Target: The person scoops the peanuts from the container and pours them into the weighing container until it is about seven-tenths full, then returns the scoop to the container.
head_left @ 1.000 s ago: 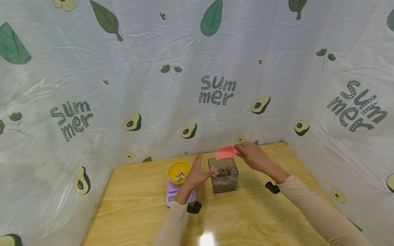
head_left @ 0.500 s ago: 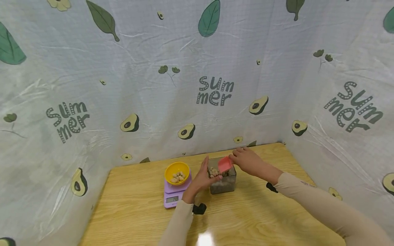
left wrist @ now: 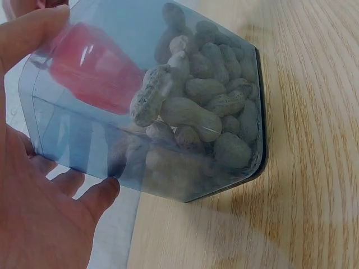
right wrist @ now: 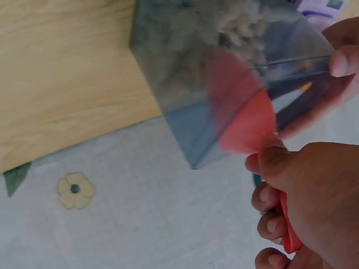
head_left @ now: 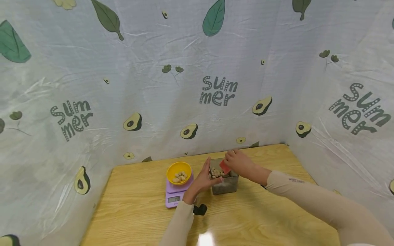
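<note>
My left hand (head_left: 200,181) holds a clear, smoky plastic container (head_left: 225,188) by its rim, thumb on the near side and fingers on the left. Unshelled peanuts (left wrist: 190,117) lie in the bottom of it. In my right hand (head_left: 241,165) is the handle of a red scoop (right wrist: 252,123); its blade dips down inside the container. Through the wall in the left wrist view, the blade's tip shows right at the peanuts. To the left, a yellow bowl (head_left: 178,166) with several peanuts in it sits on a purple kitchen scale (head_left: 171,202), whose display is lit.
Everything stands on a light wooden table (head_left: 132,201). A white curtain (head_left: 154,102) printed with leaves and avocados hangs along the back and both sides. A small black device (head_left: 200,209) is strapped at my left wrist.
My right hand has brought the scoop from above the container's rim down into it and tipped it. My left hand has shifted slightly right and down along the container, uncovering the scale's display.
</note>
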The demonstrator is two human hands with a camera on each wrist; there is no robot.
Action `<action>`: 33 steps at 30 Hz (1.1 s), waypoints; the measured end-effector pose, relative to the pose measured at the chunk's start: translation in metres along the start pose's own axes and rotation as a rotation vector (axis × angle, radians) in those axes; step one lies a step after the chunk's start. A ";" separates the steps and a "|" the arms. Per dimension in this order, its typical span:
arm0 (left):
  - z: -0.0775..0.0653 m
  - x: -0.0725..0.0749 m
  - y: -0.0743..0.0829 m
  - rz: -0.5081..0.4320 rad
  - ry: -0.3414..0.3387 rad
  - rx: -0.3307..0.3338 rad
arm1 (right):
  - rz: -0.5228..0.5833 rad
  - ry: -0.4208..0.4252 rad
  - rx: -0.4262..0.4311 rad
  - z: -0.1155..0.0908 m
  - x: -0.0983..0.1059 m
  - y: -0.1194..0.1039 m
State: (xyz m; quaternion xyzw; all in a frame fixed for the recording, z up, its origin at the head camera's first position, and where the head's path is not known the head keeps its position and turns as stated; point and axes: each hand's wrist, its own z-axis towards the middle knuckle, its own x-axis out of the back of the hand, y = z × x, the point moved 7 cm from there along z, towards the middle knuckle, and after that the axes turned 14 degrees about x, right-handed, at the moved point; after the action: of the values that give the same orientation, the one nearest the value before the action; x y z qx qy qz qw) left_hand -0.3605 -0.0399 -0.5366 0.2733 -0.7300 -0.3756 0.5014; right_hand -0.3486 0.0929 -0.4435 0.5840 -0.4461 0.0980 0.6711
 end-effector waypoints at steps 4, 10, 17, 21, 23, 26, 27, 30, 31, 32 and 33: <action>-0.003 0.003 0.001 0.001 0.001 0.003 | -0.001 0.001 -0.023 0.004 0.010 0.006; -0.004 0.001 0.005 0.008 0.008 -0.005 | -0.003 -0.053 -0.009 0.001 0.004 0.005; -0.005 -0.002 0.005 0.005 -0.002 -0.010 | 0.009 -0.019 0.064 0.001 -0.016 -0.006; -0.004 -0.002 0.001 0.005 0.002 -0.009 | 0.065 0.009 0.094 0.001 -0.026 -0.016; -0.004 -0.003 0.000 0.011 -0.010 -0.019 | 0.097 0.021 0.080 0.002 -0.030 -0.020; -0.003 -0.005 0.000 0.025 -0.016 -0.029 | 0.141 0.057 0.019 0.007 -0.034 -0.020; -0.003 -0.004 0.000 0.028 -0.010 -0.033 | 0.150 0.072 0.009 0.010 -0.035 -0.019; -0.001 -0.002 -0.001 0.021 0.015 -0.034 | 0.187 0.121 0.024 0.018 -0.035 -0.016; -0.001 -0.001 -0.001 0.018 0.024 -0.036 | 0.207 0.138 0.033 0.019 -0.035 -0.014; 0.000 0.000 -0.002 0.016 0.029 -0.033 | 0.227 0.149 0.039 0.020 -0.035 -0.012; 0.000 0.001 -0.002 0.011 0.033 -0.034 | 0.249 0.158 0.041 0.019 -0.035 -0.010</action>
State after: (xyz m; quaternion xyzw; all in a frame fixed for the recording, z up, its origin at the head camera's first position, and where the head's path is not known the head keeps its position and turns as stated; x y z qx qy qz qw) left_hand -0.3611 -0.0420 -0.5373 0.2668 -0.7166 -0.3808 0.5199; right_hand -0.3717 0.0866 -0.4775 0.5284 -0.4587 0.2353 0.6746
